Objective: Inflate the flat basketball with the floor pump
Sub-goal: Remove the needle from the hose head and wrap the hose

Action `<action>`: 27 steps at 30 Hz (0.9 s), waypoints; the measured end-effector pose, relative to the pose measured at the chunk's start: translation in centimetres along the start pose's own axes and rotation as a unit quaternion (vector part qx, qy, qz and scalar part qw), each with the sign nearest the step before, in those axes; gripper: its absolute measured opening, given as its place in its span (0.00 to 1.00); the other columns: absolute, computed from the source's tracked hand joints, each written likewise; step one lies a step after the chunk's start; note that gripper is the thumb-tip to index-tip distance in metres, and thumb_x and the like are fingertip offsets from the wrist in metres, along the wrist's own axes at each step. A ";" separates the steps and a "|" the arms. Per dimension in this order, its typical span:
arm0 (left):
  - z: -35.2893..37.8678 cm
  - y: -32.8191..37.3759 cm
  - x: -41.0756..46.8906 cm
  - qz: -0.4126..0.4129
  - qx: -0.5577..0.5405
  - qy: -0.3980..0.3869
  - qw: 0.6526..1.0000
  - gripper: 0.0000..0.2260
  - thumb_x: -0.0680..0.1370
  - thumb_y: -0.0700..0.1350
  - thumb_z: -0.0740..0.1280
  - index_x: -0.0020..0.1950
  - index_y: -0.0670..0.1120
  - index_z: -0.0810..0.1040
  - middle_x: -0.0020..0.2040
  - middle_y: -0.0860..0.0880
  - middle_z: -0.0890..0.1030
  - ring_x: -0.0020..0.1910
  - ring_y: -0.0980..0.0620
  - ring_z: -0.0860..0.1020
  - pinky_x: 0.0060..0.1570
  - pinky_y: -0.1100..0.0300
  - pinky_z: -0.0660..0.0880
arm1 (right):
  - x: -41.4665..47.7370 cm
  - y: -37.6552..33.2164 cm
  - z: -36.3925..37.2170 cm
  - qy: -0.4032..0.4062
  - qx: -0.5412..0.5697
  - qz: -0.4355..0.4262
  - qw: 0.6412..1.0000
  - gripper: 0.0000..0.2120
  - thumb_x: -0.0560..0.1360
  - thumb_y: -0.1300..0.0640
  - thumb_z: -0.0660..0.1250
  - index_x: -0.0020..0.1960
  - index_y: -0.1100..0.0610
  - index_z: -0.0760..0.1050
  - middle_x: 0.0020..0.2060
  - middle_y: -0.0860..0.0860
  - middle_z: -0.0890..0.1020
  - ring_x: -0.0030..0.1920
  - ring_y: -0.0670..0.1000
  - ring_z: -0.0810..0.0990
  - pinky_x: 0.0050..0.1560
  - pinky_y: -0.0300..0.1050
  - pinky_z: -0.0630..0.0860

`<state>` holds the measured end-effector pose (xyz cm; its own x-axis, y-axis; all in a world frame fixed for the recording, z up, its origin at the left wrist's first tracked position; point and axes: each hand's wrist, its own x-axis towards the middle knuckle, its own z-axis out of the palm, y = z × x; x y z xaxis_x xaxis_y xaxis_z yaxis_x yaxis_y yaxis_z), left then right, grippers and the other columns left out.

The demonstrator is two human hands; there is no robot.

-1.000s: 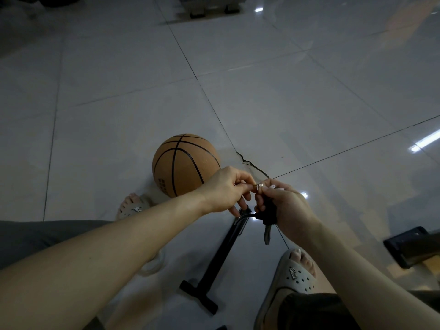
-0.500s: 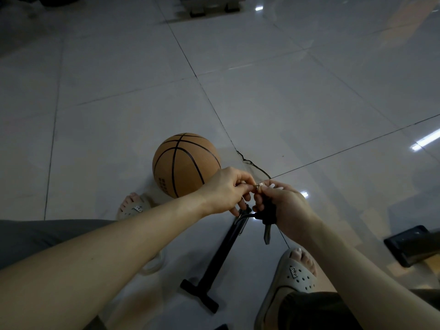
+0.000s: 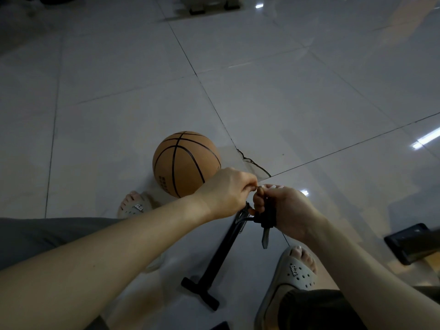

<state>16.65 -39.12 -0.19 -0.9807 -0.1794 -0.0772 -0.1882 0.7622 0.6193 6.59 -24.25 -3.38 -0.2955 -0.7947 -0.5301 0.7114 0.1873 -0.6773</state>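
The left hand [image 3: 226,191] covers the lower right edge of the basketball [image 3: 181,160], whose small printed block at its lower left is too fine to read. Just right of the ball, fingertips of both hands meet on a tiny metal piece [image 3: 256,186], too small to identify. The right hand [image 3: 285,210] wraps a black fitting [image 3: 267,217], hiding its top, and both hands conceal the upper end of the floor pump [image 3: 214,263] below the ball. Well right of the ball, a dark flat object [image 3: 409,244] is cut by the frame edge. Far above the ball, a furniture base [image 3: 209,8] is cropped. Below-left of the ball, the forearm hides a sandal [image 3: 133,207] heel.
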 end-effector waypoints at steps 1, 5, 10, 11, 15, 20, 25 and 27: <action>0.2 0.1 0.0 0.005 0.010 0.005 1.000 0.10 0.83 0.43 0.63 0.45 0.45 0.81 0.31 0.55 0.73 0.29 0.58 0.71 0.30 0.65 0.63 | 0.0 0.0 -0.1 -0.005 0.010 0.012 1.000 0.06 0.78 0.63 0.56 0.44 0.61 0.70 0.34 0.55 0.70 0.33 0.52 0.70 0.48 0.51 0.78; 1.1 0.3 -0.3 -0.033 -0.028 0.009 0.999 0.10 0.83 0.42 0.62 0.45 0.44 0.80 0.32 0.51 0.76 0.28 0.57 0.73 0.29 0.61 0.69 | 0.0 -0.1 -0.3 -0.018 0.034 0.050 0.998 0.03 0.74 0.60 0.58 0.42 0.58 0.68 0.33 0.52 0.65 0.32 0.51 0.65 0.47 0.49 0.75; 1.5 0.5 -0.2 -0.082 -0.059 -0.002 0.995 0.10 0.83 0.42 0.62 0.44 0.46 0.79 0.31 0.53 0.74 0.28 0.58 0.71 0.30 0.62 0.66 | 0.0 -0.2 -0.2 -0.013 0.051 0.081 0.995 0.06 0.76 0.60 0.57 0.41 0.58 0.68 0.33 0.51 0.62 0.31 0.50 0.63 0.46 0.48 0.73; 1.3 0.6 -0.2 -0.082 -0.047 -0.005 0.996 0.10 0.83 0.42 0.62 0.43 0.47 0.78 0.31 0.54 0.73 0.28 0.58 0.70 0.29 0.63 0.64 | 0.1 -0.2 -0.2 -0.014 0.047 0.082 0.995 0.06 0.77 0.60 0.57 0.41 0.58 0.69 0.33 0.51 0.62 0.31 0.50 0.63 0.45 0.48 0.73; 1.5 0.8 -0.4 -0.047 0.064 0.004 0.997 0.13 0.81 0.38 0.62 0.37 0.46 0.70 0.30 0.49 0.72 0.29 0.53 0.70 0.28 0.61 0.60 | 0.1 0.1 -0.2 0.002 0.020 0.070 0.997 0.08 0.78 0.62 0.56 0.41 0.60 0.70 0.33 0.53 0.66 0.32 0.51 0.65 0.48 0.51 0.71; 1.3 0.2 -0.4 -0.049 -0.040 -0.003 0.998 0.15 0.83 0.40 0.62 0.38 0.53 0.73 0.30 0.54 0.73 0.27 0.59 0.72 0.29 0.67 0.63 | -0.1 -0.1 -0.1 -0.011 0.007 0.067 0.998 0.05 0.77 0.62 0.57 0.48 0.61 0.70 0.33 0.52 0.65 0.32 0.50 0.65 0.47 0.49 0.69; 1.6 -0.2 -1.1 0.018 -0.034 0.035 0.999 0.12 0.83 0.40 0.62 0.41 0.52 0.74 0.31 0.59 0.70 0.30 0.62 0.71 0.31 0.66 0.63 | -0.1 -0.3 0.0 -0.032 0.028 0.078 0.996 0.04 0.76 0.61 0.57 0.42 0.59 0.69 0.33 0.52 0.64 0.32 0.50 0.63 0.45 0.48 0.73; 2.0 -0.7 -1.2 0.052 0.003 0.047 0.998 0.08 0.82 0.39 0.62 0.45 0.45 0.78 0.34 0.55 0.73 0.33 0.58 0.71 0.33 0.58 0.68 | 0.0 -0.2 -0.1 -0.032 0.041 0.087 0.995 0.04 0.74 0.60 0.59 0.41 0.58 0.69 0.33 0.52 0.63 0.32 0.50 0.62 0.47 0.48 0.73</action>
<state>17.84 -38.22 -2.11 -0.9858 -0.1565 0.0610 -0.0863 0.7836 0.6152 6.38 -24.23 -3.27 -0.1234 -0.7904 -0.6000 0.7984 0.2800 -0.5330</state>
